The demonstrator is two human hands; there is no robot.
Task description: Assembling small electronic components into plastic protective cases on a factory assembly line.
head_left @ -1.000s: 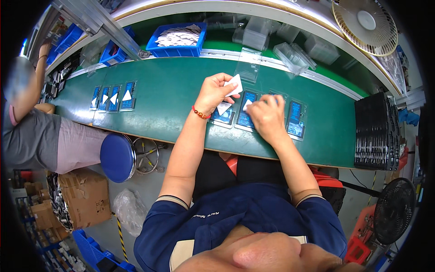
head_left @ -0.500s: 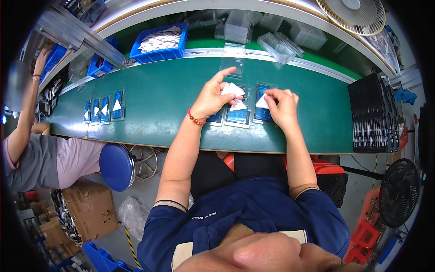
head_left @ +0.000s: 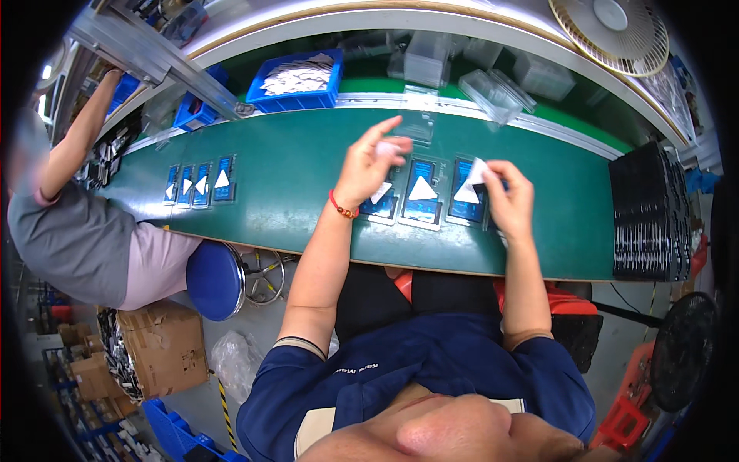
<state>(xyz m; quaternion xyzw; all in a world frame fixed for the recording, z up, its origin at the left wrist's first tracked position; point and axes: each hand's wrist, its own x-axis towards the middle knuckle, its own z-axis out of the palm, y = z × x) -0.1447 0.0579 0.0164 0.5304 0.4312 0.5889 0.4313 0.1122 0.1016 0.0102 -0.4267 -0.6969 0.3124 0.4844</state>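
Observation:
Three flat clear packs with blue inserts lie in a row before me: a left pack [head_left: 382, 212], a middle pack [head_left: 423, 212] and a right pack [head_left: 476, 214]. White triangular pieces lie on them, the middle triangle [head_left: 422, 189] in plain sight. My left hand [head_left: 363, 171] is over the left pack, index finger stretched out; the other fingers and thumb close on white triangular pieces, blurred and mostly hidden. By the right pack, my right hand [head_left: 511, 202] pinches a white piece [head_left: 479, 171] above another triangle [head_left: 466, 192].
Several similar packs [head_left: 223, 189] stand in a row at the left. Behind are a blue bin [head_left: 296, 100] of white pieces and clear plastic cases [head_left: 493, 96]. Black trays [head_left: 650, 212] are stacked at the right. A co-worker [head_left: 85, 231] reaches up at the far left.
A white triangle now lies on the middle pack, and one on the right pack. My left hand has shifted off the middle pack. The view has moved slightly; the co-worker leans differently.

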